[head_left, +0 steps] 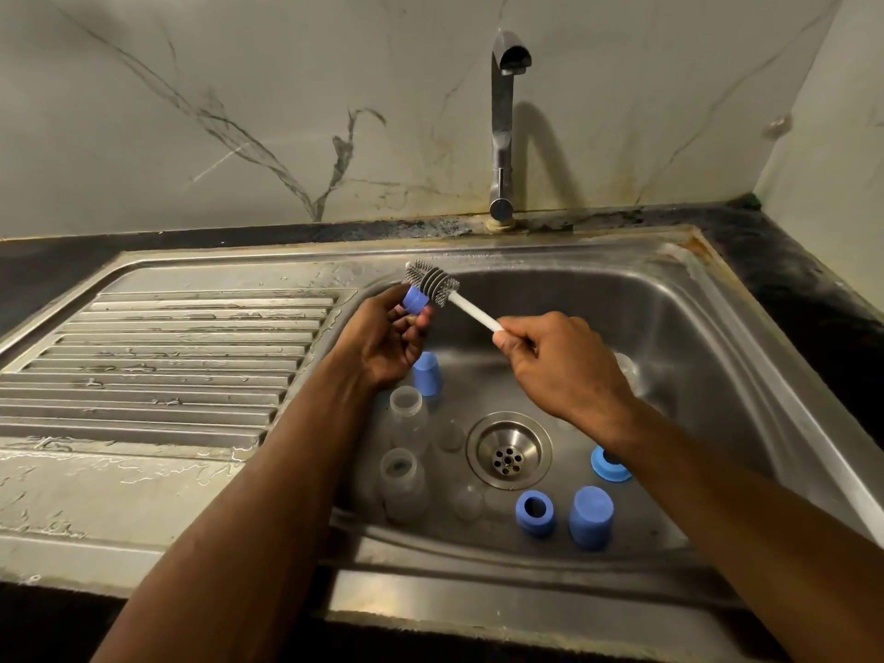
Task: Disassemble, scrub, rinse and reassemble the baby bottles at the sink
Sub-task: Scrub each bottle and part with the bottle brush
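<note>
Bottles all apart in the sink (708,327); left hand (382,342) grips a blue ring (415,300), right hand (559,361) grips the brush (433,282) scrubbing it, rinsing and reassembly still left

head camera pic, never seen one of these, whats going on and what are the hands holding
The single picture comes from a camera worn on the person's head, looking down at a steel sink. The left hand grips a small blue bottle part. The right hand holds a bottle brush by its white handle, the bristles against that part. In the basin lie two clear bottles, more blue rings and caps, and the drain. No water is running from the tap.
</note>
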